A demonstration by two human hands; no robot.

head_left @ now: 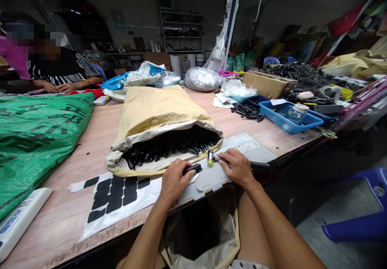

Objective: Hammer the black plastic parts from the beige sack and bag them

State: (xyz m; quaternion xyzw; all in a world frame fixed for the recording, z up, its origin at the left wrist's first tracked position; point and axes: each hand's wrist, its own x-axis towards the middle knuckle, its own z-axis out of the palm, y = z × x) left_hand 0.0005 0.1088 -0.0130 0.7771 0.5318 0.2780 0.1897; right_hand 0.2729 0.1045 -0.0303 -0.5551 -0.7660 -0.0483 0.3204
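Pinched in my left hand (175, 178) is a small black plastic part (192, 169), held above the table's front edge. My right hand (237, 166) grips a small hammer (211, 158) with a metal head, a yellow-green tip and a black handle. Both hands are over a grey board (211, 176). Just behind them lies an open yellow sack (160, 107), its mouth showing many black parts (169, 148). Left of my left hand, a white sheet (145, 188) carries black rounded-square stickers (116, 194).
A second open sack (232, 228) is at my lap. At left lies a green sack (39, 136) by a white box (24, 220). Blue baskets (290, 128) and loose black parts (248, 109) are at right. Across the table sits a person (60, 67); a blue stool (363, 220) stands right.
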